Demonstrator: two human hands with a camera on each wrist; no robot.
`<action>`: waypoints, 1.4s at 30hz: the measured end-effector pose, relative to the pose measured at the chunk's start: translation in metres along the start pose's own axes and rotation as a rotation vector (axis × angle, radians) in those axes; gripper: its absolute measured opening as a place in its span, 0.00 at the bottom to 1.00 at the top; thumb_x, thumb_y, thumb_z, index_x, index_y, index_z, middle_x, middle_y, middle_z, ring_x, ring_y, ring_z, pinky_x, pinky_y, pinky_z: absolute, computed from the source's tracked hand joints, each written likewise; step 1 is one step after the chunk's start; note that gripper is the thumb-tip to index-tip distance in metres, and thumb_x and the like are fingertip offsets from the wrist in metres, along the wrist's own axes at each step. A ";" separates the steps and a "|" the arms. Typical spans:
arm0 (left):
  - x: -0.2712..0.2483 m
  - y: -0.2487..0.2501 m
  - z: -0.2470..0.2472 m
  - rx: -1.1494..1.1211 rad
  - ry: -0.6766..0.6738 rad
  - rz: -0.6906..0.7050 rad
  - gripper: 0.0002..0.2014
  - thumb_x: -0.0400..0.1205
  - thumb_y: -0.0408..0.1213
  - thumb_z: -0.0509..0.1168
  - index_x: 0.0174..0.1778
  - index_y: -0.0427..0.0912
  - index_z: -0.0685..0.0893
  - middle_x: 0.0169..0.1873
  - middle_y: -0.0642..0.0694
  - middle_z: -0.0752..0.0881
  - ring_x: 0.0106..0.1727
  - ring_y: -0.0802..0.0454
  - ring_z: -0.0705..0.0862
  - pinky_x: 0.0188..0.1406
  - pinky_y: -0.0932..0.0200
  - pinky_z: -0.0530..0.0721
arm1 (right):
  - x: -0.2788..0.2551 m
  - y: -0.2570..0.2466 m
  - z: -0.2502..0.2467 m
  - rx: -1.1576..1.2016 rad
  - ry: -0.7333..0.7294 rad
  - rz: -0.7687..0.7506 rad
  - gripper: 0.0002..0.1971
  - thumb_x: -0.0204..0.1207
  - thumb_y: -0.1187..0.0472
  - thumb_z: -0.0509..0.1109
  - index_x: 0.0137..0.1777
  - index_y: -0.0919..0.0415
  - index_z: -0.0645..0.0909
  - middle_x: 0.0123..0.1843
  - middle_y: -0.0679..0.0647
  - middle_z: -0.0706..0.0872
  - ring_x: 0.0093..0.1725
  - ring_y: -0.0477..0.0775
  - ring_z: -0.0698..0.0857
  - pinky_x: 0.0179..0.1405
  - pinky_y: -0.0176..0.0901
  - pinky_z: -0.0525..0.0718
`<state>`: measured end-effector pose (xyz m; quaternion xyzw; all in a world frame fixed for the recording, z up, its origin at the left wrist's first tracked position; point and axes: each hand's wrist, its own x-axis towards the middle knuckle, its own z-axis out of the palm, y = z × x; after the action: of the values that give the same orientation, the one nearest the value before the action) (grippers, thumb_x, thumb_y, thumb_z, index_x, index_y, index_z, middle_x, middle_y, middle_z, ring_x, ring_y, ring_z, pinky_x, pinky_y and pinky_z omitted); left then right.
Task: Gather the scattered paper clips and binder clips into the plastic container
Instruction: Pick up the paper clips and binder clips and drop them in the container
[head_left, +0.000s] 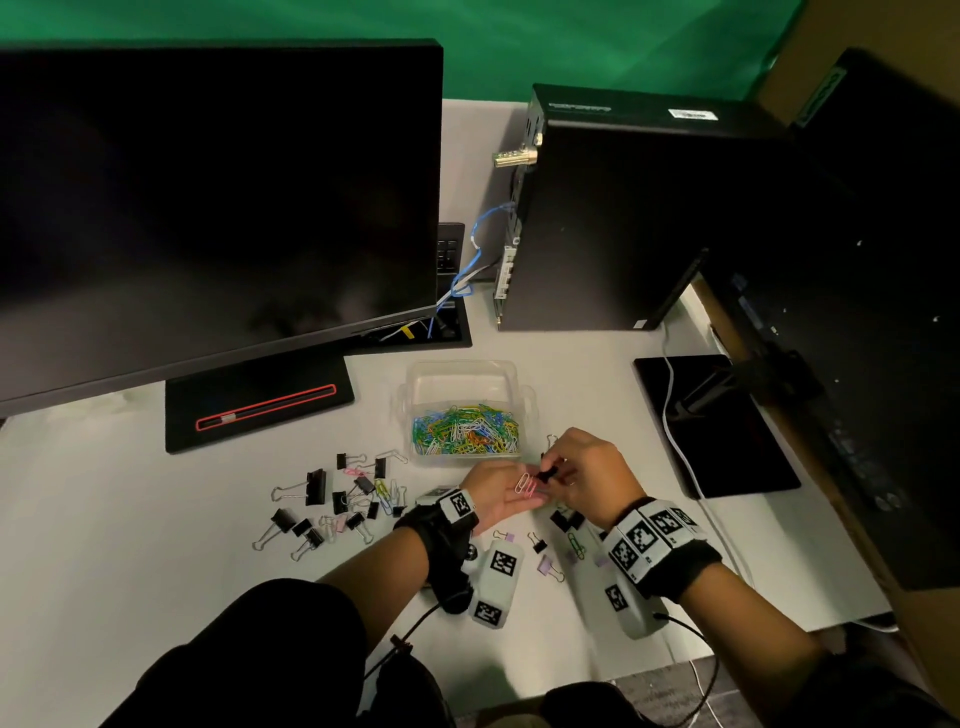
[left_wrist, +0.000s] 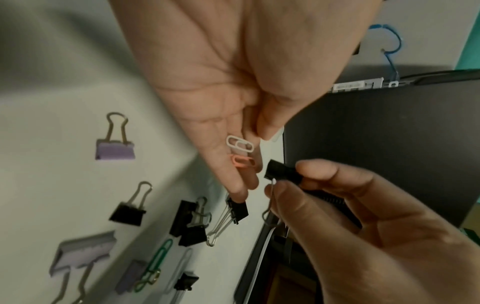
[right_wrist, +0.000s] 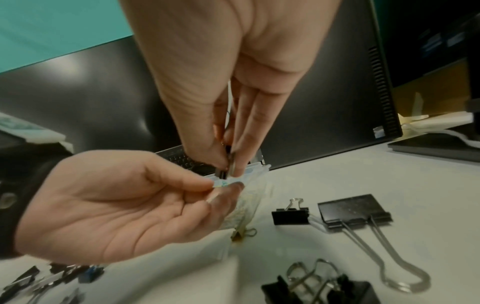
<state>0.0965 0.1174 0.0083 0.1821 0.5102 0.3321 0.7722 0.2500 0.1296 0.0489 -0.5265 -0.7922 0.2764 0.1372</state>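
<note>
A clear plastic container stands mid-table, holding many coloured paper clips. Just in front of it my left hand lies palm up with relaxed fingers, carrying a white paper clip and a pink paper clip. My right hand pinches a small black binder clip between thumb and forefinger, right at the left fingertips. In the right wrist view that black binder clip shows between the pinching fingers. Several binder clips and paper clips lie scattered to the left. More, including a purple binder clip, lie under my wrists.
A dark monitor on its base fills the back left. A black computer tower stands behind the container. To the right are a black pad with a white cable and a second screen.
</note>
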 end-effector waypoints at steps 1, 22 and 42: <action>0.000 0.000 -0.002 -0.013 -0.008 0.007 0.06 0.83 0.25 0.58 0.48 0.32 0.81 0.43 0.36 0.85 0.43 0.43 0.86 0.45 0.57 0.89 | -0.001 0.002 -0.001 0.012 0.011 -0.003 0.09 0.62 0.71 0.76 0.41 0.61 0.86 0.42 0.50 0.80 0.36 0.49 0.83 0.41 0.39 0.84; 0.007 0.061 -0.059 0.920 0.236 0.458 0.18 0.79 0.18 0.57 0.62 0.33 0.83 0.62 0.37 0.84 0.65 0.43 0.82 0.74 0.53 0.74 | -0.035 0.038 0.009 -0.104 -0.212 0.394 0.04 0.67 0.61 0.72 0.34 0.53 0.81 0.42 0.49 0.83 0.41 0.52 0.85 0.36 0.36 0.81; -0.046 0.045 -0.106 1.200 0.273 0.601 0.13 0.79 0.26 0.62 0.54 0.40 0.87 0.50 0.42 0.86 0.46 0.53 0.80 0.55 0.61 0.78 | -0.048 0.043 0.017 -0.162 -0.177 0.517 0.05 0.67 0.63 0.71 0.40 0.52 0.79 0.42 0.48 0.85 0.41 0.49 0.83 0.35 0.33 0.78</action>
<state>-0.0261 0.1115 0.0232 0.6689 0.6260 0.2118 0.3403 0.2936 0.0937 0.0136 -0.6943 -0.6599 0.2830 -0.0500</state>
